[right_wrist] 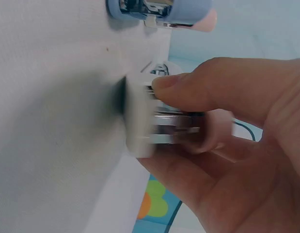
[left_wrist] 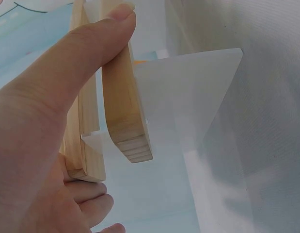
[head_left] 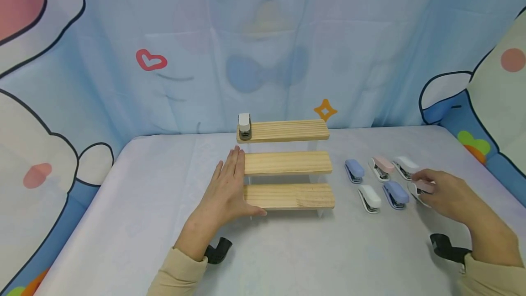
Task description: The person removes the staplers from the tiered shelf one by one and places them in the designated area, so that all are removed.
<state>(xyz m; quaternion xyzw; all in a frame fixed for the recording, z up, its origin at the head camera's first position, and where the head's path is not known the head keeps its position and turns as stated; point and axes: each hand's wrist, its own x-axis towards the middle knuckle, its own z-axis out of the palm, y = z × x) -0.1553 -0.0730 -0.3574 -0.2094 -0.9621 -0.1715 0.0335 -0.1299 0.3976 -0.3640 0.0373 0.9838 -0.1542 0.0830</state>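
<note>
My left hand [head_left: 223, 191] rests along the left end of a three-tier wooden shelf rack [head_left: 287, 163], fingers straight and thumb laid over the front of the lowest board [left_wrist: 123, 111]. On the right, my right hand [head_left: 445, 195] pinches a small stapler with a pink top and white base [right_wrist: 140, 116] between thumb and fingers, its base close to the tabletop. Beside that hand lie a white stapler [head_left: 405, 167], a pink one [head_left: 382, 167] and a blue one [head_left: 396, 194]. Another white stapler [head_left: 246, 124] stands at the left end of the top board.
Nearer the rack lie another blue stapler [head_left: 354, 171] and a white stapler [head_left: 370, 198]. Translucent side panels [left_wrist: 188, 92] hold up the boards. A pale cloth [head_left: 308, 250] covers the table, and a blue printed curtain [head_left: 267, 49] hangs behind it.
</note>
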